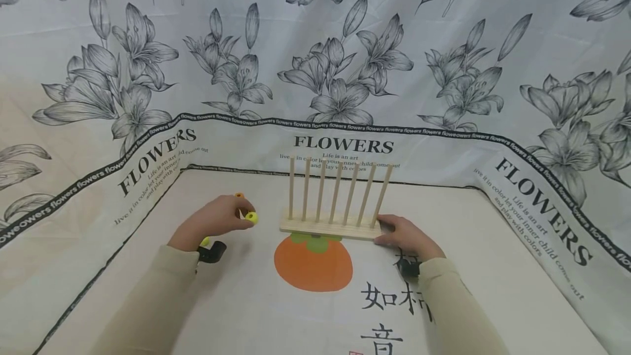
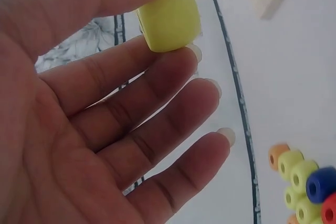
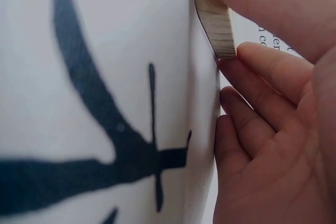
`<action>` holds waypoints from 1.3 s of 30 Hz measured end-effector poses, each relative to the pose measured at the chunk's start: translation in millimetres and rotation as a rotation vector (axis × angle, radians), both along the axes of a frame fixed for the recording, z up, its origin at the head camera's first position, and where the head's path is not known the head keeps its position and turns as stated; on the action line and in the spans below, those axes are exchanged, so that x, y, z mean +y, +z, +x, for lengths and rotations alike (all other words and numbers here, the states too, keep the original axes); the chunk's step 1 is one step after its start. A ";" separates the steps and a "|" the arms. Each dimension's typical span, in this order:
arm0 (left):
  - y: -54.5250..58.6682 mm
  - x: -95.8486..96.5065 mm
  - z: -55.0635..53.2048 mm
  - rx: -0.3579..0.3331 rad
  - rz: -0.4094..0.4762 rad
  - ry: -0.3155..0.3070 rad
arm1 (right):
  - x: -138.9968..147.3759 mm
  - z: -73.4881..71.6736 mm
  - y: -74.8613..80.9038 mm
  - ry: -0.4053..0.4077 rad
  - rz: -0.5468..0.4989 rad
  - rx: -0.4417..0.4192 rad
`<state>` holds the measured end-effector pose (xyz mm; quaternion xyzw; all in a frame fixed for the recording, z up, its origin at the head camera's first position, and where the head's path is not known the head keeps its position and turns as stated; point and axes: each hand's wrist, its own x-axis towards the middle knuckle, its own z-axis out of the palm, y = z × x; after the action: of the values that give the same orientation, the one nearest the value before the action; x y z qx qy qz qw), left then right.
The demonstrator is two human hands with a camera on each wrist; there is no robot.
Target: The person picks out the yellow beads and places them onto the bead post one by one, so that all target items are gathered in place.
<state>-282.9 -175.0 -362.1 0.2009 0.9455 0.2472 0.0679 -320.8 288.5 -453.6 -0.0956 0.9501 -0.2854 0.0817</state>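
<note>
Through my feed, the left hand (image 1: 217, 218) pinches a yellow bead (image 1: 252, 217) in its fingers, loose beads (image 2: 304, 182) lying beside it on the tabletop (image 1: 236, 300). My right hand (image 1: 406, 234) grips the end of a wooden rack (image 1: 330, 227), its upright pegs (image 1: 335, 193) between both hands; beyond the fingers hangs floral cloth (image 1: 340, 92).

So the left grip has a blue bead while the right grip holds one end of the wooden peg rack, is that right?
Not quite: the bead in the left grip is yellow, not blue, as the left wrist view shows. The right grip does hold one end of the wooden peg rack.
</note>
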 end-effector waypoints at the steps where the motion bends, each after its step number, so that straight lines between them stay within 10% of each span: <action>1: 0.7 3.5 0.6 0.005 0.001 -0.005 | 0.0 -0.2 -0.2 0.001 0.000 0.000; 39: 40.3 117.4 -7.8 0.152 0.037 -0.225 | -1.0 2.1 2.1 -0.003 -0.012 -0.015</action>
<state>-290.7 -57.6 -321.8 0.3252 0.9146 0.2394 0.0198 -318.7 287.5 -451.5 -0.0925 0.9479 -0.2921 0.0878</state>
